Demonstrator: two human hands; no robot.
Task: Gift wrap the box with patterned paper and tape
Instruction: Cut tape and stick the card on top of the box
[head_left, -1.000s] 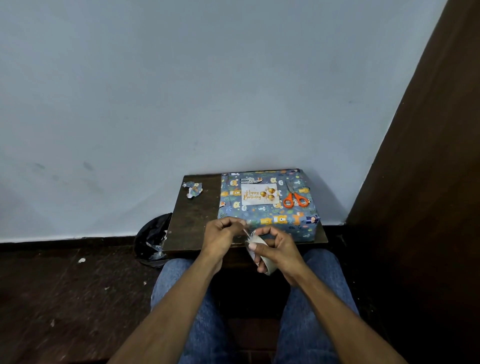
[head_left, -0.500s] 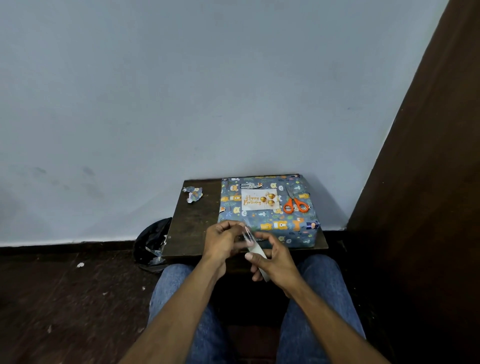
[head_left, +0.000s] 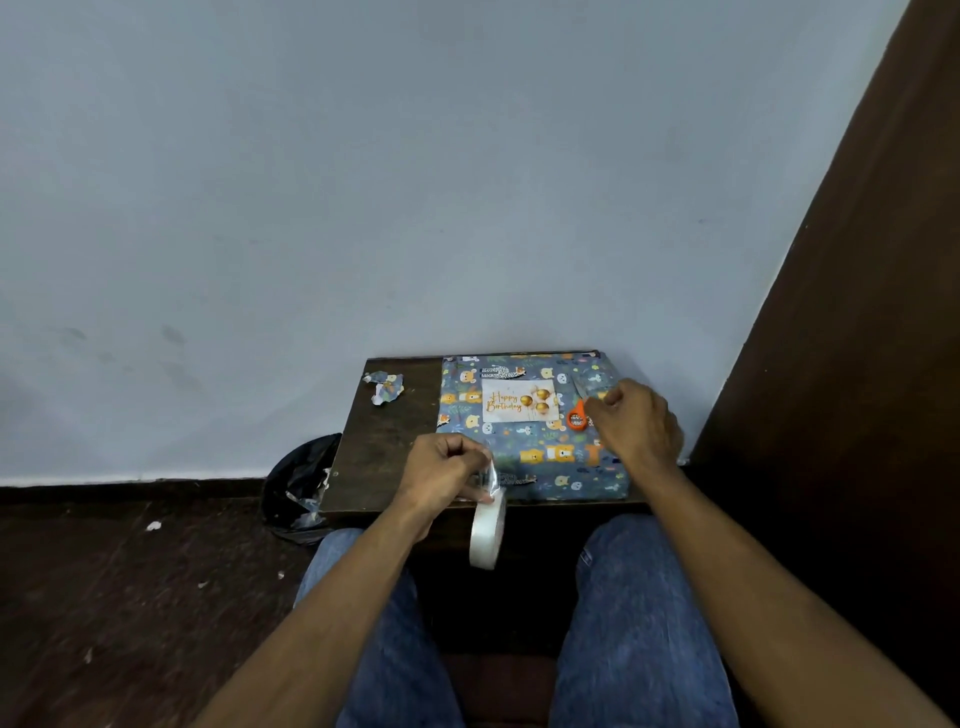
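The box (head_left: 540, 457), wrapped in blue paper with bear prints, lies on a small dark table (head_left: 382, 457). A white "Happy Birthday" card (head_left: 519, 400) sits on its top. My left hand (head_left: 441, 473) pinches a pulled-out strip of clear tape, and the white tape roll (head_left: 487, 535) hangs from it below the table's front edge. My right hand (head_left: 636, 423) is over the box's right side, fingers curled at the orange-handled scissors (head_left: 577, 415). Whether it grips them is unclear.
A torn scrap of wrapping paper (head_left: 387, 387) lies at the table's back left corner. A black bin bag (head_left: 298, 486) with scraps sits on the floor left of the table. A dark wooden panel (head_left: 852, 364) stands at the right. My knees are under the table's front.
My right hand let go of the tape roll and moved up and right onto the scissors on the box. The roll now hangs from the strip held by my left hand.
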